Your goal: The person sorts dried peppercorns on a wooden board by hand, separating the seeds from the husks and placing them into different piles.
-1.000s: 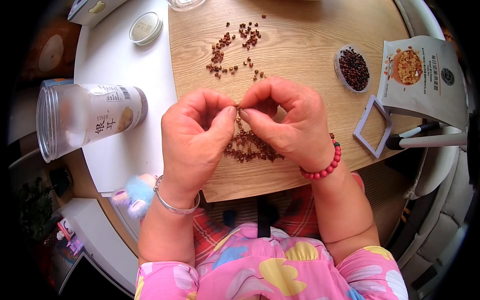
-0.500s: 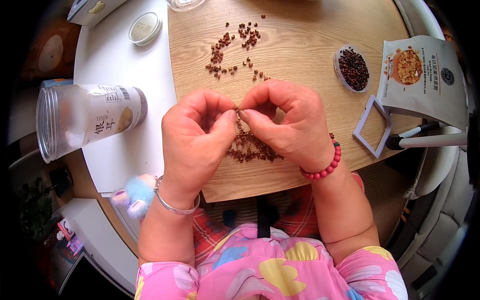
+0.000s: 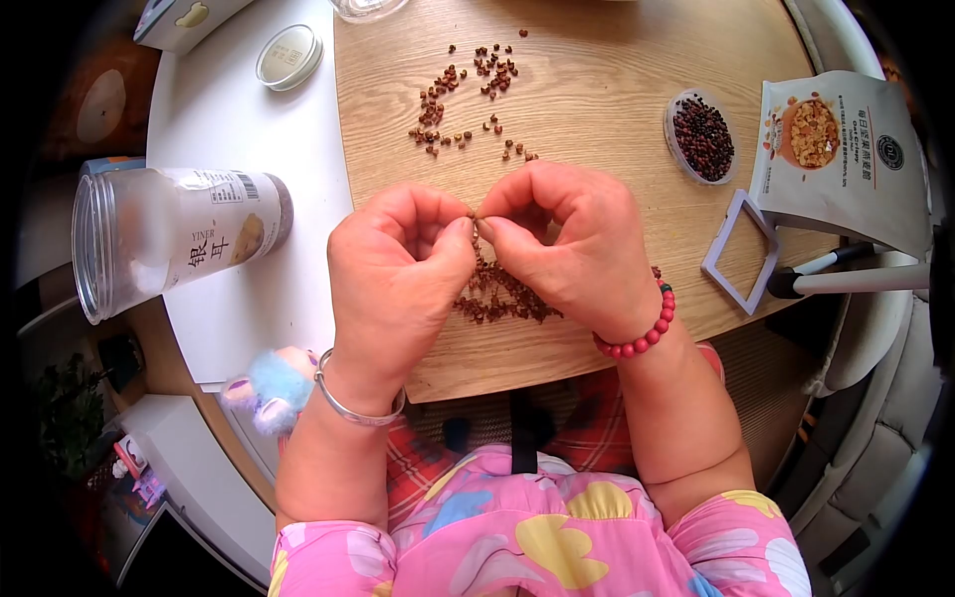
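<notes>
My left hand (image 3: 398,264) and my right hand (image 3: 572,244) meet fingertip to fingertip over the wooden table. Both pinch a tiny brown Sichuan peppercorn (image 3: 475,216), mostly covered by the fingertips. Under and behind the hands lies a pile of reddish-brown peppercorn husks (image 3: 505,298), partly hidden by them. Farther back, loose whole peppercorns (image 3: 430,111) are scattered in a rough arc. To the right of my right hand stands a small clear round dish (image 3: 702,136) filled with dark red and black peppercorns or seeds.
A large clear jar (image 3: 184,239) with a label lies on the white surface at left, near a round lid (image 3: 289,57). On the right are a printed food pouch (image 3: 846,159) and a pale diamond-shaped frame (image 3: 741,252). A fluffy blue toy (image 3: 274,388) hangs by my left wrist.
My left hand has shifted slightly right, and my right wrist has moved a little left. The fingertips remain pinched together at nearly the same spot.
</notes>
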A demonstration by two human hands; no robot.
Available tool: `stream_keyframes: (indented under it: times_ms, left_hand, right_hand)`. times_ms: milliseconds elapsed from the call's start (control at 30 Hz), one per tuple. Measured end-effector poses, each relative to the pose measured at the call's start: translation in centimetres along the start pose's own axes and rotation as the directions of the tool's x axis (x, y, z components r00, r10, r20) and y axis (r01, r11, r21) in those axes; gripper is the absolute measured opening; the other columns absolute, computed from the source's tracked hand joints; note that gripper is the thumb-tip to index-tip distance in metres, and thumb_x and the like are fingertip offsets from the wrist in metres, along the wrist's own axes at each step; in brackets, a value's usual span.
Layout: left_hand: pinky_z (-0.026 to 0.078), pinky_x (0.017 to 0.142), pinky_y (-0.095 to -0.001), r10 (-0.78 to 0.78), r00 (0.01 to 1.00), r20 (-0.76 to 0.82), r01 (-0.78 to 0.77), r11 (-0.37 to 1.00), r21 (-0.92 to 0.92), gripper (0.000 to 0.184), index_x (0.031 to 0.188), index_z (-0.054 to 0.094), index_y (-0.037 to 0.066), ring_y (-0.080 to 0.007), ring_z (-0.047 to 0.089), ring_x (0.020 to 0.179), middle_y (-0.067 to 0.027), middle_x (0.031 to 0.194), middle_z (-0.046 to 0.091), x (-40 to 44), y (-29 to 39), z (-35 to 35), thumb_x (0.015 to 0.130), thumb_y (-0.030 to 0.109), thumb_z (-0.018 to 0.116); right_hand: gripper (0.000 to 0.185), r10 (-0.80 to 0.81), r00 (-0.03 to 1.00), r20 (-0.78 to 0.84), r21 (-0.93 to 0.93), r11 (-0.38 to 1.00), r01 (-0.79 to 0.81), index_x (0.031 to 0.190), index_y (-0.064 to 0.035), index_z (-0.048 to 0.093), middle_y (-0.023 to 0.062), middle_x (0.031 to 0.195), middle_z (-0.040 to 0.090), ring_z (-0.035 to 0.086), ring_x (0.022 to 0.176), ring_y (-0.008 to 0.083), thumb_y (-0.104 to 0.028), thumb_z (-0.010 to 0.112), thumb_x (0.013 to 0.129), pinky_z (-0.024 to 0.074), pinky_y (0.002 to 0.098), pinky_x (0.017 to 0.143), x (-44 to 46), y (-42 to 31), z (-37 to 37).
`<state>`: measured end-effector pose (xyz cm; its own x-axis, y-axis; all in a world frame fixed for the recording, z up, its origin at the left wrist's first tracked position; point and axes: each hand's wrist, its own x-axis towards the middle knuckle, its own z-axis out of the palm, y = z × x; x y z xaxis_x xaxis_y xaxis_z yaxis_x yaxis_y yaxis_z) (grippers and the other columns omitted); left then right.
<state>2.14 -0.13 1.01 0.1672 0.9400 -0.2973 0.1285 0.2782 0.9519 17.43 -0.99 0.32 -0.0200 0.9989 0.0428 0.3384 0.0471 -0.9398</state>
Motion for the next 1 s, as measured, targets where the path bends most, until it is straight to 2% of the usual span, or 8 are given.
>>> stream_keyframes:
  times_ms: [233,333,533,600,833,900,933,1000]
  left_hand:
    - [0.041,0.057,-0.0160,-0.032,0.999,0.011,0.033,0.998,-0.055,0.007,0.089,0.062,-0.001,-0.0022,0.051,0.065,0.0017,0.078,0.060,0.06,0.06,-0.10,0.082,-0.001,0.063]
    - [0.044,0.056,-0.0177,-0.040,0.999,-0.011,0.038,0.994,-0.105,0.006,0.084,0.063,-0.003,-0.0030,0.054,0.063,0.0001,0.072,0.062,0.13,0.17,-0.09,0.081,0.002,0.063]
    - [0.043,0.056,-0.0174,-0.142,0.989,0.050,0.149,0.972,-0.184,0.007,0.083,0.062,-0.002,-0.0030,0.053,0.063,0.0000,0.072,0.062,0.39,0.05,-0.47,0.082,0.004,0.063]
    - [0.030,0.043,-0.0178,-0.161,0.986,0.054,0.168,0.967,-0.193,0.008,0.087,0.060,0.000,-0.0035,0.042,0.050,0.0003,0.065,0.055,0.46,0.05,-0.28,0.083,0.006,0.063]
    - [0.029,0.042,-0.0176,-0.153,0.983,0.104,0.177,0.942,-0.285,0.009,0.087,0.059,0.000,-0.0036,0.039,0.047,0.0010,0.062,0.053,0.60,-0.41,-0.35,0.084,0.008,0.063]
    - [0.028,0.041,-0.0172,-0.196,0.976,0.099,0.218,0.924,-0.314,0.008,0.087,0.059,0.001,-0.0031,0.039,0.047,0.0010,0.062,0.053,0.60,-0.33,-0.15,0.084,0.008,0.062]
    - [0.028,0.041,-0.0172,-0.196,0.976,0.099,0.217,0.924,-0.314,0.008,0.087,0.059,0.001,-0.0031,0.039,0.047,0.0010,0.062,0.053,0.60,-0.35,-0.19,0.084,0.008,0.062]
    - [0.039,0.049,-0.0178,-0.191,0.973,0.133,0.227,0.907,-0.354,0.009,0.084,0.060,0.000,-0.0047,0.050,0.054,-0.0002,0.065,0.058,0.57,-0.41,-0.31,0.085,0.008,0.063]
  right_hand:
    - [0.006,0.067,0.998,0.007,0.076,0.995,-0.067,0.075,0.0007,0.064,0.0125,0.064,0.063,0.062,0.057,0.0189,-0.004,0.065,0.071,0.0492,0.0287,0.054,-0.05,0.28,0.27]
    - [0.007,0.094,0.996,0.009,0.109,0.990,-0.095,0.075,0.0011,0.064,0.0126,0.065,0.063,0.062,0.057,0.0185,-0.004,0.064,0.071,0.0490,0.0286,0.054,-0.06,0.31,0.27]
    - [0.007,0.142,0.989,0.029,0.160,0.976,-0.145,0.076,0.0014,0.064,0.0126,0.064,0.063,0.061,0.055,0.0172,-0.005,0.063,0.072,0.0483,0.0280,0.053,-0.08,0.37,0.23]
    - [0.008,0.150,0.988,0.035,0.164,0.974,-0.154,0.076,0.0014,0.064,0.0126,0.064,0.063,0.061,0.055,0.0170,-0.005,0.064,0.073,0.0483,0.0281,0.053,-0.06,0.39,0.21]
    - [0.010,0.159,0.987,0.033,0.147,0.976,-0.162,0.076,0.0017,0.064,0.0131,0.065,0.064,0.061,0.056,0.0184,-0.008,0.063,0.073,0.0487,0.0296,0.054,-0.03,0.30,0.17]
    - [0.010,0.166,0.986,0.027,0.135,0.976,-0.168,0.076,0.0019,0.064,0.0135,0.065,0.064,0.061,0.056,0.0190,-0.008,0.063,0.073,0.0488,0.0300,0.054,-0.02,0.23,0.17]
    - [0.010,0.161,0.987,0.021,0.118,0.980,-0.163,0.076,0.0020,0.064,0.0139,0.065,0.063,0.061,0.056,0.0197,-0.008,0.062,0.073,0.0489,0.0302,0.054,-0.02,0.21,0.16]
    - [0.010,0.156,0.988,0.014,0.101,0.982,-0.157,0.075,0.0021,0.064,0.0144,0.065,0.063,0.062,0.056,0.0204,-0.008,0.062,0.073,0.0490,0.0305,0.054,-0.02,0.15,0.18]
